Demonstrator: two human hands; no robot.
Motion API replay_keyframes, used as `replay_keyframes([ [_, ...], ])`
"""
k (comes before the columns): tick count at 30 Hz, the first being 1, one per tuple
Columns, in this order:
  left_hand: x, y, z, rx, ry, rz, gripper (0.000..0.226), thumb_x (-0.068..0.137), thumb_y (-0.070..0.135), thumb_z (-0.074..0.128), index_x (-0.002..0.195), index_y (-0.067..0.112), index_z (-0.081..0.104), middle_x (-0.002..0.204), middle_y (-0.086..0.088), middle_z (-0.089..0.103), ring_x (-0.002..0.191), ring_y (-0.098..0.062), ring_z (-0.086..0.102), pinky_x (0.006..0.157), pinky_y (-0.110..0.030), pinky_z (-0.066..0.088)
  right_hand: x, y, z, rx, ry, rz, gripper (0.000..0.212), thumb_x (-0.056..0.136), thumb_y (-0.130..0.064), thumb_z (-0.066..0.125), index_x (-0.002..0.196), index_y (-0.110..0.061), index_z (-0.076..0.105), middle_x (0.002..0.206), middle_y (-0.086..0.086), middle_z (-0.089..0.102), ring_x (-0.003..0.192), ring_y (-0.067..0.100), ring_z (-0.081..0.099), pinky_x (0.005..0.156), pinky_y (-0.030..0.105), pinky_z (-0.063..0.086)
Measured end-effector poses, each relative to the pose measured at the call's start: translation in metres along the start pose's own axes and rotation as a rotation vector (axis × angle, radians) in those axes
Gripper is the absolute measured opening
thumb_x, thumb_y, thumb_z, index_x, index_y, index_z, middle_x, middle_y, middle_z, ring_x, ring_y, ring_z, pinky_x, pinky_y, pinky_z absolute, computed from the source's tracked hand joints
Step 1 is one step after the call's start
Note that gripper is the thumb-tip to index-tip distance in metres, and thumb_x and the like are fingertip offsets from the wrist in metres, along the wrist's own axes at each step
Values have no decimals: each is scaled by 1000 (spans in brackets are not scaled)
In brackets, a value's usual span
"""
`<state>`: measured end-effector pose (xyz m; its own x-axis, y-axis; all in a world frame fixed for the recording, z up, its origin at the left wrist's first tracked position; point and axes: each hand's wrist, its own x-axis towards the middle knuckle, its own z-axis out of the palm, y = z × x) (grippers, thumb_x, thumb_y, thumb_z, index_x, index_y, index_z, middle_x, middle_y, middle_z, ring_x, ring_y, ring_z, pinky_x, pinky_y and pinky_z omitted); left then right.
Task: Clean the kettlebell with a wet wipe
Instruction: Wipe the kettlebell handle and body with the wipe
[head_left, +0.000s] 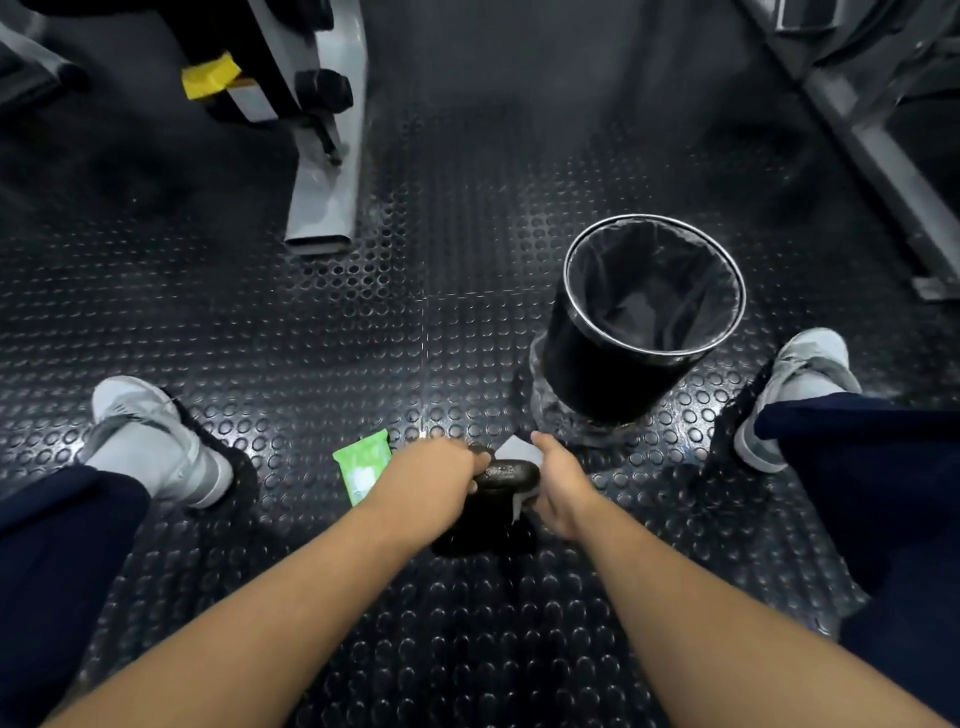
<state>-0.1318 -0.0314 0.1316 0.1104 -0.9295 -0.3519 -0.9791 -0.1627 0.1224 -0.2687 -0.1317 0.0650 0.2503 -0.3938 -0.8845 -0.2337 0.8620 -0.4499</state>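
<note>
I see the kettlebell (511, 474) low in the middle of the frame, standing on the floor (415, 312) between my two shoes. My left hand (436, 478) is wrapped round the left end of its handle and holds it steady. My right hand (561, 483) grips the white wipe (521, 451) and presses it on the right end of the handle. A bit of wipe sticks out above that hand and a bit hangs below it.

I think I am in the wiping step, working on the handle. The round body below looks dark, and I cannot tell if it is clean yet.

Next I should rub the wipe along the handle and then down over the body, so my left hand must shift out of the way. The green pack (363, 467) lies just left of the kettlebell. The bin (597, 374) stands near, up and to the right, ready for the used wipe.
</note>
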Motion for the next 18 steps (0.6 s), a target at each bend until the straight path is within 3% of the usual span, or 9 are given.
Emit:
replay_keyframes([
  [4,0,-2,1,-39,11,-29,38,100,23,50,136,32,58,122,2,64,107,-23,63,86,-34,53,-6,-3,-1,-4,21,-50,45,107,-39,42,123,-3,63,107,17,73,89,31,69,82,41,58],
  [8,2,0,-1,-9,12,-35,35,100,25,50,134,31,58,121,1,64,106,-25,63,85,-35,54,-15,-12,0,-233,54,-88,50,103,-48,40,123,-8,62,100,13,70,83,26,66,77,38,54],
  [11,-1,2,-2,10,27,-34,36,100,24,51,135,29,57,120,0,64,107,-26,63,85,-38,55,-20,-19,6,-593,129,-181,68,97,-62,36,135,-12,60,126,14,67,112,31,64,102,43,48],
  [13,0,3,-3,27,28,-38,37,100,23,52,136,28,56,120,0,64,107,-26,63,85,-39,55,-17,-19,7,-701,143,-215,74,99,-67,34,142,-11,57,138,14,62,125,32,59,108,43,43],
  [15,1,3,-3,23,21,-56,38,99,21,52,135,29,57,118,0,65,105,-27,64,85,-40,56,-11,-12,6,-659,100,-198,79,96,-75,35,141,-15,60,135,13,66,124,31,61,111,46,44],
  [18,1,2,-1,8,2,-67,36,99,21,52,134,28,58,116,-1,64,104,-27,63,87,-41,55,2,-1,1,-264,-61,-76,71,99,-72,39,133,-15,65,115,15,77,108,35,72,105,52,52],
])
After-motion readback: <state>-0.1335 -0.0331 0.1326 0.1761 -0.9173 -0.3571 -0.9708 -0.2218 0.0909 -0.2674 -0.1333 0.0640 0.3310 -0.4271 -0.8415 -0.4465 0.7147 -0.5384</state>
